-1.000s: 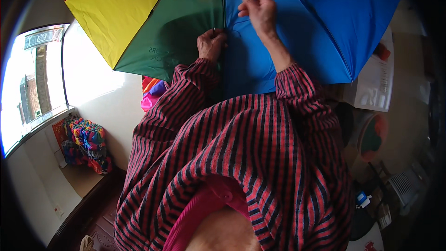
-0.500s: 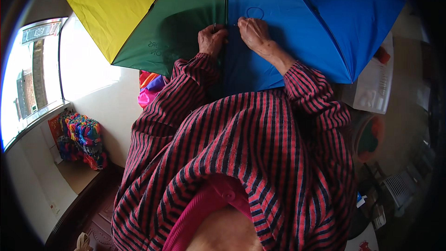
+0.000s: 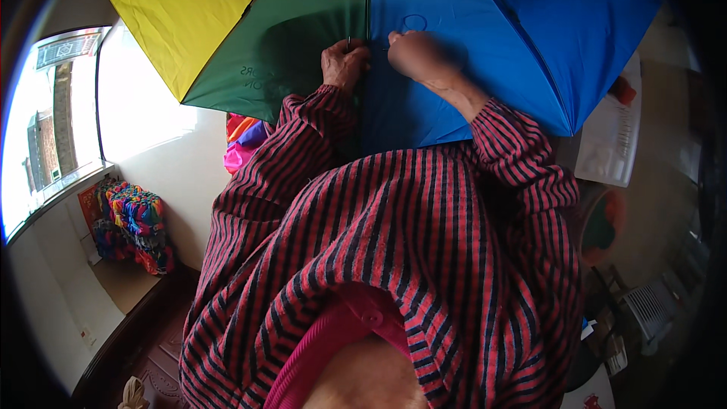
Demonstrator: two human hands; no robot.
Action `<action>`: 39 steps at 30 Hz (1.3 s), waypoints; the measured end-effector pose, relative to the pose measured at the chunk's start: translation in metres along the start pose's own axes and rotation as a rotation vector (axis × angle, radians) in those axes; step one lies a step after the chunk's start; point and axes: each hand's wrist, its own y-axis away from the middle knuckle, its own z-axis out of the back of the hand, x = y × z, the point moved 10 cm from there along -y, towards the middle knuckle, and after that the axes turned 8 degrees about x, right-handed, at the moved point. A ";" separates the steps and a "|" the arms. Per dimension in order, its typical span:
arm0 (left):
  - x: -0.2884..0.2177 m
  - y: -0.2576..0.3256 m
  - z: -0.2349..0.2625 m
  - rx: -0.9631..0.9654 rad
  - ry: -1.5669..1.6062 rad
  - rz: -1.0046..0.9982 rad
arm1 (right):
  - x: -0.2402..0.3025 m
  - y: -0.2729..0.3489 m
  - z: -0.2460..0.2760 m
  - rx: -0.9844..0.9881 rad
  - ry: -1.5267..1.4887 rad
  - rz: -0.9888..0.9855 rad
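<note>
head view, and the right hand (image 3: 428, 59) is the one on the move! a second ago it was raised high over the blue panel (image 3: 454, 0); half a second ago it was down beside the dark rib (image 3: 368, 0); now it sits low on that same panel, nudged a touch away from the rib and smeared with motion. its fingers look bent, but the blur wins: i can't tell how tightly they close, or on what.

over to the left hand (image 3: 345, 64), and it's a picture of calm, hardly shifted through all of this. fingers drawn tight, it pinches the umbrella (image 3: 303, 45) on the green panel, just beside the rib, with a thin, metallic-looking sliver (image 3: 349, 42) poking up from the grip.

and look at that thin dark loop (image 3: 415, 16) on the blue! it shows just beyond the right fingertips, much as it did half a second ago; whether it joins the hand, i can't make out.

so what does it add up to? my call: the left hand anchors, the right does the travelling, and the action stays by the rib. the umbrella itself lies spread, underside up, across the top of the view, beyond the striped sleeves (image 3: 522, 151).
</note>
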 end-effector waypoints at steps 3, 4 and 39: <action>0.013 -0.004 0.001 -0.008 0.043 -0.007 | -0.006 0.002 -0.002 0.047 0.063 -0.009; 0.015 -0.004 0.002 -0.012 0.065 -0.011 | -0.013 0.006 0.001 0.061 0.089 -0.017; 0.008 0.000 -0.003 0.012 0.024 0.026 | -0.058 -0.001 0.032 -0.249 -1.089 -0.291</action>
